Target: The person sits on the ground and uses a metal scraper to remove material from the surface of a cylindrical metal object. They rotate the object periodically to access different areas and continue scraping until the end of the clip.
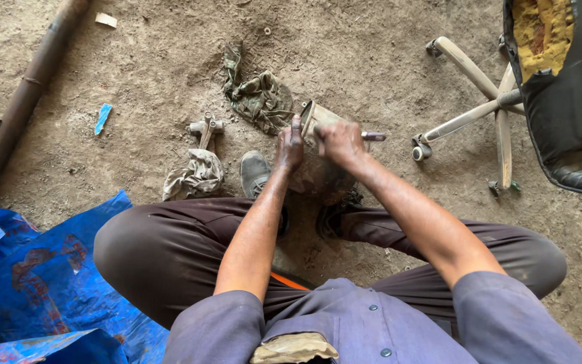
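Metal housing (318, 145), grimy, sits on the dirt floor (372, 61) between the squatting person's shoes. The left hand (290, 143) clamps its left edge; the right hand (340, 143) is fisted round a thin tool (374, 136). Steady bracing and short strokes would serve best. The tool's working end and the housing's near face are hidden.

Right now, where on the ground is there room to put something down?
Bare dirt lies between the long pipe and the rags, and between the metal part the hands hold and the chair base. It is crowded near the left hand: lower rag, small fitting, shoe. The blue tarp fills the lower left.
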